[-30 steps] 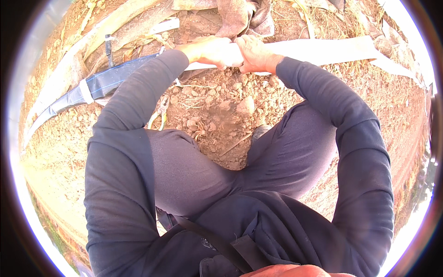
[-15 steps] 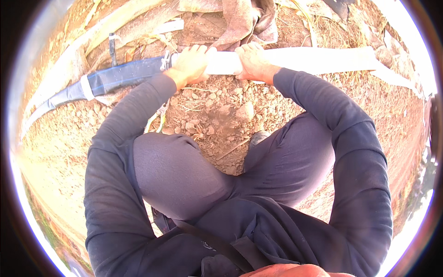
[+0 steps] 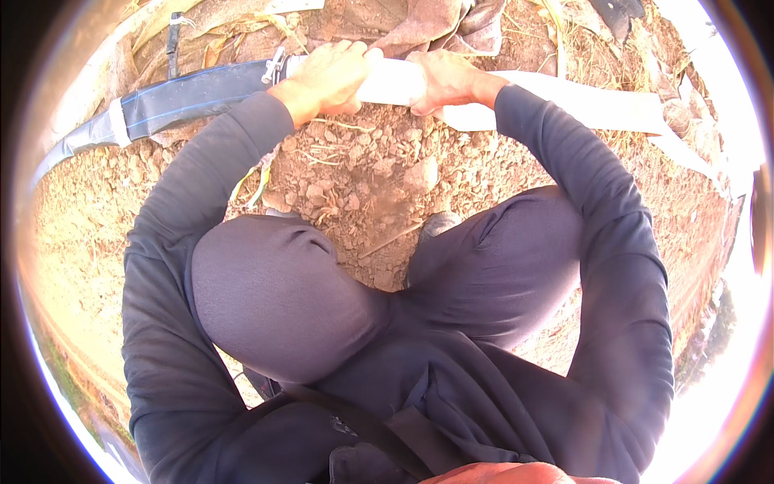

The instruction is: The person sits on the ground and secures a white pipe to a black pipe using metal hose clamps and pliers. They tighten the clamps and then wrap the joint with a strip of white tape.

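A white hose (image 3: 580, 102), very bright in the sun, runs across the far side of the ground. My left hand (image 3: 332, 77) is closed around its left part, beside a metal clamp (image 3: 274, 68). At this clamp a flat black hose (image 3: 189, 97) with blue stripes joins from the left. My right hand (image 3: 443, 81) grips the white hose a short way to the right, fingers wrapped over it. Between my hands a short stretch of white shows; to the right of my right hand the hose lies wider and flatter. The glare hides finer detail.
Dry, cloddy soil (image 3: 355, 169) lies between my bent knees and the hose. A white band (image 3: 119, 121) circles the black hose, and a small dark stake (image 3: 173, 44) stands behind it. Crumpled brown cloth (image 3: 431, 28) and dry stalks lie beyond my hands.
Both hands and the hoses sit higher in the picture, and my left hand is further left. Right of my right hand, the white hose now bends down and looks wider. Both grips stay closed.
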Available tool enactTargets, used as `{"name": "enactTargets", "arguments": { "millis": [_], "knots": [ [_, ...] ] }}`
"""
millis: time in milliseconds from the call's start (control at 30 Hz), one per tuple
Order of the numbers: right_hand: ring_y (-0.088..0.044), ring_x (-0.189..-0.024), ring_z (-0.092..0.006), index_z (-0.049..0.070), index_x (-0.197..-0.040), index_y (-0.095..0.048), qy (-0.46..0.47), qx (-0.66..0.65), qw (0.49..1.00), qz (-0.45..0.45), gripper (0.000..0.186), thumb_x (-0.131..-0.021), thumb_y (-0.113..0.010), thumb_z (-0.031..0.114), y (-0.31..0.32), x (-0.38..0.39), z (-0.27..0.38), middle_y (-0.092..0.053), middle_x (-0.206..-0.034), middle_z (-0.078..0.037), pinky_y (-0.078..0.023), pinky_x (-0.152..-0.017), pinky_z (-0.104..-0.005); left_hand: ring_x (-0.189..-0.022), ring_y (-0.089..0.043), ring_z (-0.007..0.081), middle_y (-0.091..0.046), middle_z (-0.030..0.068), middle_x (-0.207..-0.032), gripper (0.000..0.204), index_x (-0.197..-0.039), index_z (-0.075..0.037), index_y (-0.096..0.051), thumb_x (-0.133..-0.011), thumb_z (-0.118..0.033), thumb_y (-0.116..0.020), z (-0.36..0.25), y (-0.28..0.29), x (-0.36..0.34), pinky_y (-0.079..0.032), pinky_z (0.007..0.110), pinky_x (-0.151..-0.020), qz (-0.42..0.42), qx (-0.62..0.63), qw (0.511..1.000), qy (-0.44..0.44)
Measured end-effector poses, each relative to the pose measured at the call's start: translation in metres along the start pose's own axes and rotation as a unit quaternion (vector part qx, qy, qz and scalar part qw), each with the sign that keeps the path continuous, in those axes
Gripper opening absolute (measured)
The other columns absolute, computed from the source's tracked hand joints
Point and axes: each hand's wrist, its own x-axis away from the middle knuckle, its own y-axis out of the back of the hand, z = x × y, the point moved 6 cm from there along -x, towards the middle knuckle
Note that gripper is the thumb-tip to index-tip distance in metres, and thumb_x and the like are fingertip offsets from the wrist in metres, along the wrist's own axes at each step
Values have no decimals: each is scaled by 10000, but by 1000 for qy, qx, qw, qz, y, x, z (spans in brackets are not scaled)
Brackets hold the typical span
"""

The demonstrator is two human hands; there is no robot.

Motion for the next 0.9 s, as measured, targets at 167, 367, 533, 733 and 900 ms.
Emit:
{"name": "enactTargets", "arguments": {
  "millis": [167, 367, 533, 733, 900],
  "knots": [
    [-703, -1096, -378, -19, -1243, -629, -12, 72, 994, -87, 713, -712, -851, 402, -2, 9, 11, -724, -1124, -231, -548, -993, -464, -1175, -612, 376, -628, 159, -1193, 767, -1303, -58, -523, -654, -164, -918, 3, 1, -7, -520, 495, -993, -19, 4, 1000, -22],
    [-670, -1183, -373, 24, -1513, -478, 28, 80, 989, -121, 964, -714, -888, 374, -1, 12, 26, -694, -1242, -229, -510, -1077, -450, -1179, -610, 388, -648, 161, -1197, 786, -1327, -70, -524, -641, -162, -895, 8, -6, -12, -515, 499, -998, 19, 40, 998, -42],
    [-587, -1326, -415, 84, -1650, -305, 106, -105, 980, -130, 1192, -693, -934, 412, 34, 38, -16, -593, -1430, -250, -460, -1159, -472, -1209, -604, 370, -634, 154, -1274, 852, -1438, -81, -497, -688, -242, -868, 13, -4, -9, -516, 501, -1018, -32, 0, 999, -34],
    [-406, -1502, -378, 136, -1669, -270, 62, 13, 980, -190, 1298, -632, -972, 476, -43, 90, -71, -420, -1617, -192, -351, -1236, -528, -1235, -593, 365, -605, 173, -1328, 972, -1515, -77, -449, -704, -335, -918, -7, 0, -10, -488, 519, -1049, 87, -51, 995, -4],
    [-321, -1553, -386, 240, -1681, -263, 23, 75, 973, -217, 1352, -582, -984, 554, -71, 93, -89, -347, -1679, -169, -271, -1256, -610, -1293, -604, 410, -618, 250, -1370, 1027, -1511, 8, -433, -761, -550, -859, -46, 16, -56, -490, 500, -1088, 77, 45, 995, 41]
  ]
}}
